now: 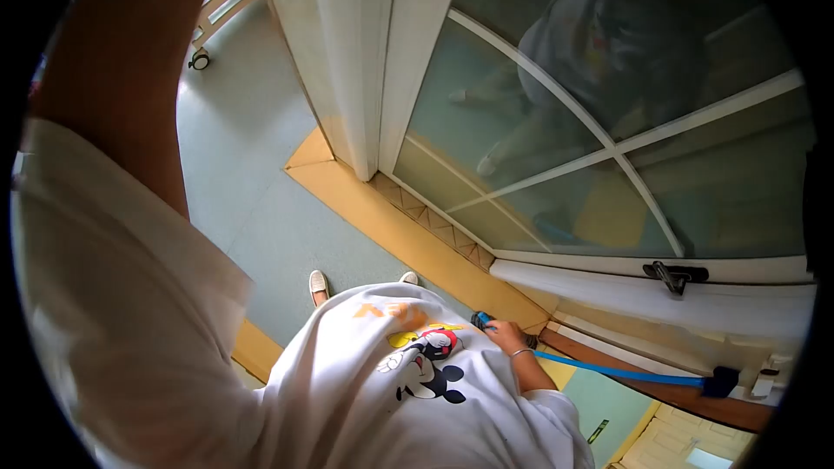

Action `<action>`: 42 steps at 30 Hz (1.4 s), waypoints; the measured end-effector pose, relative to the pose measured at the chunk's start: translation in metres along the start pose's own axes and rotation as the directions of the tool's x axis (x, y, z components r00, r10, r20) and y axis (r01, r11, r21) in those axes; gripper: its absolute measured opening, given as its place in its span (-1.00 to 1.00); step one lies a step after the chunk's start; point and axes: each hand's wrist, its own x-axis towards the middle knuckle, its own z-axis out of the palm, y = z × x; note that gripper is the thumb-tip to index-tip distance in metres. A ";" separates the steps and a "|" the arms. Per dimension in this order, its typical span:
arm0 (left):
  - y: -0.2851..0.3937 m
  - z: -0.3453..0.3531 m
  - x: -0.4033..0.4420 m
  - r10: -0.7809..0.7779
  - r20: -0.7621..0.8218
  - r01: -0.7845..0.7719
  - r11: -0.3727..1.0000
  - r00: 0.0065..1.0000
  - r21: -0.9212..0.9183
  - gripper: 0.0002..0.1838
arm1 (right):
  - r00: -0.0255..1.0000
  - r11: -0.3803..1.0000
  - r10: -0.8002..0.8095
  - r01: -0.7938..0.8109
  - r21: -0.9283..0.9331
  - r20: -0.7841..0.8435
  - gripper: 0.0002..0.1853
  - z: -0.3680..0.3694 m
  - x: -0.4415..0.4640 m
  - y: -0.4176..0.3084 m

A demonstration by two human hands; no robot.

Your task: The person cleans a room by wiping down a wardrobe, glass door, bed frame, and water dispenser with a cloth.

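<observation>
My right hand, with a bracelet at the wrist, is closed round the dark end of a blue-handled tool low at the right. The blue handle runs from the hand to a dark block beside the window sill. My left arm is raised along the left edge, and its hand lies outside the picture. A glass pane with white bars and a dark latch fills the upper right.
A wheeled bed frame stands at the upper left. Grey floor has a yellow border along the wall. A white door shows at the lower right.
</observation>
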 end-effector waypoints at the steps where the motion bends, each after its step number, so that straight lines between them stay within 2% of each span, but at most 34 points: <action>1: -0.004 -0.002 -0.025 -0.034 0.052 0.035 0.999 0.998 -0.008 -0.60 | 0.999 0.997 -0.037 0.036 0.070 0.005 -0.75 0.013 0.003 -0.011; 3: -0.004 -0.020 -0.101 -0.039 0.216 0.049 0.998 0.976 -0.041 -0.58 | 0.991 0.978 -0.131 0.125 0.165 0.024 -0.76 0.016 0.000 -0.054; 4: 0.002 -0.042 -0.153 0.052 0.353 -0.008 0.992 0.934 -0.126 -0.58 | 0.971 0.966 -0.221 0.205 0.157 0.092 -0.76 0.016 0.000 -0.072; 5: 0.019 -0.096 -0.204 0.386 0.482 -0.169 0.885 0.787 -0.433 -0.53 | 0.938 0.947 -0.308 0.285 0.151 0.160 -0.76 0.015 0.001 -0.086; 6: 0.011 -0.138 -0.280 0.451 0.728 0.023 0.842 0.516 -0.538 -0.61 | 0.909 0.914 -0.387 0.355 0.197 0.158 -0.76 0.026 0.006 -0.090; 7: 0.003 -0.179 -0.355 0.447 0.888 0.285 0.843 0.105 -0.457 -0.68 | 0.911 0.910 -0.389 0.358 0.209 0.136 -0.76 0.032 0.008 -0.098; 8: -0.005 -0.221 -0.431 0.375 0.890 0.384 0.886 -0.260 -0.262 -0.72 | 0.895 0.908 -0.393 0.342 0.241 0.211 -0.76 0.037 0.009 -0.106; 9: -0.014 -0.267 -0.481 0.257 0.916 0.512 0.856 -0.309 -0.067 -0.66 | 0.874 0.905 -0.398 0.325 0.275 0.277 -0.75 0.042 0.011 -0.115; 10: -0.022 -0.310 -0.494 0.184 0.918 0.690 0.713 -0.352 0.122 -0.59 | 0.889 0.894 -0.393 0.310 0.325 0.233 -0.70 0.045 0.007 -0.125; 11: -0.030 -0.333 -0.514 0.210 0.811 0.774 0.498 -0.546 0.392 -0.52 | 0.891 0.895 -0.390 0.306 0.325 0.232 -0.70 0.047 0.004 -0.136; 12: -0.038 -0.344 -0.508 0.201 0.787 0.772 0.439 -0.583 0.460 -0.51 | 0.904 0.926 -0.294 0.189 0.328 0.311 -0.64 0.046 0.004 -0.149; 13: -0.046 -0.348 -0.500 0.204 0.788 0.775 0.434 -0.581 0.459 -0.51 | 0.900 0.945 -0.198 0.069 0.319 0.390 -0.59 0.046 0.004 -0.161; 15: -0.067 -0.352 -0.467 0.300 0.732 0.790 0.268 -0.612 0.552 -0.51 | 0.876 0.921 -0.250 0.083 0.381 0.413 -0.55 0.057 0.013 -0.181; 16: -0.059 -0.357 -0.408 0.232 0.729 0.757 0.330 -0.644 0.564 -0.60 | 0.848 0.888 -0.307 0.092 0.450 0.432 -0.51 0.065 0.019 -0.190; 17: -0.070 -0.356 -0.414 0.222 0.730 0.755 0.320 -0.647 0.572 -0.60 | 0.841 0.890 -0.313 0.098 0.445 0.442 -0.51 0.073 0.026 -0.196; 19: -0.089 -0.359 -0.437 0.354 0.803 0.853 0.403 -0.479 0.332 -0.70 | 0.773 0.826 -0.473 0.222 0.518 0.423 -0.52 0.094 0.038 -0.205; 20: -0.087 -0.362 -0.400 0.312 0.789 0.812 0.456 -0.530 0.365 -0.80 | 0.759 0.798 -0.496 0.208 0.566 0.421 -0.57 0.103 0.043 -0.209; 21: -0.097 -0.363 -0.394 0.306 0.791 0.813 0.449 -0.530 0.371 -0.80 | 0.754 0.801 -0.498 0.210 0.561 0.429 -0.57 0.104 0.045 -0.214; 22: -0.109 -0.367 -0.394 0.402 0.787 0.862 0.012 -0.468 0.506 -0.82 | 0.757 0.799 -0.550 0.355 0.486 0.352 -0.58 0.101 0.048 -0.220; 23: -0.120 -0.375 -0.392 0.456 0.805 0.705 -0.421 -0.379 0.571 -0.84 | 0.740 0.779 -0.607 0.483 0.401 0.289 -0.58 0.101 0.050 -0.228; 25: -0.120 -0.377 -0.342 0.645 0.764 0.701 -0.544 -0.001 0.460 -0.89 | 0.821 0.820 -0.530 0.434 0.373 0.210 -0.59 0.084 0.041 -0.258; 26: -0.117 -0.376 -0.320 0.738 0.665 0.796 -0.468 0.113 0.384 -0.91 | 0.819 0.833 -0.515 0.410 0.371 0.251 -0.61 0.060 0.030 -0.284; 27: -0.109 -0.375 -0.302 0.825 0.544 0.849 -0.391 0.153 0.355 -0.82 | 0.790 0.778 -0.554 0.382 0.498 0.260 -0.61 0.045 0.013 -0.310; 29: -0.082 -0.367 -0.291 0.855 0.316 0.848 -0.486 0.410 0.213 -0.71 | 0.723 0.774 -0.619 0.495 0.394 0.307 -0.66 0.023 -0.009 -0.343; 31: -0.067 -0.372 -0.286 0.866 0.267 0.844 -0.484 0.423 0.232 -0.58 | 0.680 0.681 -0.711 0.603 0.416 0.180 -0.76 0.008 -0.028 -0.354; 32: -0.068 -0.374 -0.286 0.866 0.267 0.850 -0.481 0.422 0.215 -0.58 | 0.648 0.676 -0.735 0.679 0.285 0.199 -0.87 0.000 -0.033 -0.349; 33: -0.069 -0.377 -0.287 0.865 0.279 0.847 -0.482 0.418 0.226 -0.58 | 0.644 0.676 -0.735 0.675 0.296 0.210 -0.87 -0.009 -0.039 -0.342; 35: -0.076 -0.388 -0.293 0.855 0.400 0.812 -0.473 0.331 0.340 -0.57 | 0.574 0.675 -0.737 0.654 0.342 0.356 -0.89 -0.019 -0.050 -0.331; 36: -0.075 -0.397 -0.297 0.806 0.530 0.750 -0.517 0.265 0.412 -0.62 | 0.573 0.676 -0.737 0.647 0.353 0.359 -0.89 -0.024 -0.051 -0.324; 37: -0.075 -0.398 -0.300 0.807 0.531 0.749 -0.514 0.258 0.418 -0.62 | 0.553 0.698 -0.716 0.576 0.425 0.427 -0.87 -0.030 -0.051 -0.317; 38: -0.072 -0.399 -0.302 0.752 0.657 0.638 -0.534 0.058 0.555 -0.66 | 0.522 0.718 -0.696 0.498 0.486 0.492 -0.84 -0.033 -0.050 -0.311; 39: -0.068 -0.400 -0.304 0.673 0.722 0.493 -0.579 -0.160 0.649 -0.70 | 0.517 0.719 -0.695 0.499 0.485 0.499 -0.84 -0.031 -0.046 -0.306; 41: -0.050 -0.394 -0.328 0.294 0.829 0.714 -0.422 -0.475 0.559 -0.76 | 0.569 0.735 -0.612 0.153 0.661 0.549 -0.79 -0.015 -0.027 -0.292; 42: -0.041 -0.397 -0.351 0.187 0.896 0.873 -0.217 -0.402 0.437 -0.81 | 0.642 0.821 -0.496 0.127 0.556 0.586 -0.73 -0.004 -0.013 -0.283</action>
